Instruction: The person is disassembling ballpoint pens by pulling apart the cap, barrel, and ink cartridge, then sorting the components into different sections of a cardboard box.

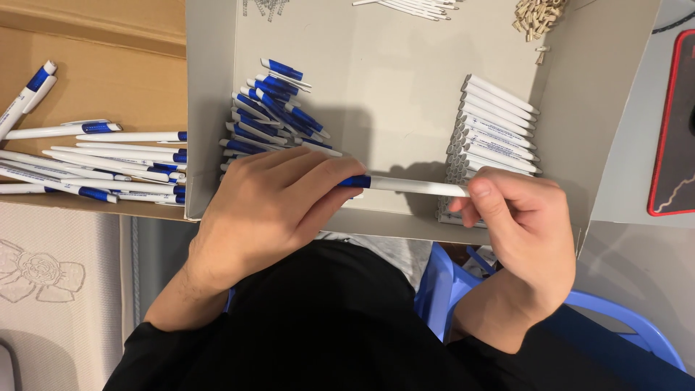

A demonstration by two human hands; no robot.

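Left hand: the left hand (pixel 271 206) grasps the blue end of a slim white plastic pen with a blue tip (pixel 409 186).
Right hand: the right hand (pixel 517 224) pinches the pen's white end.
Pen: level, over the near edge of the shallow grey cardboard tray (pixel 210 108).
Far left in tray: heap of blue pen caps (pixel 271 108).
Right in tray: stacked white barrels (pixel 496 123).
Left: finished pens (pixel 101 159) in a brown box (pixel 108 72).
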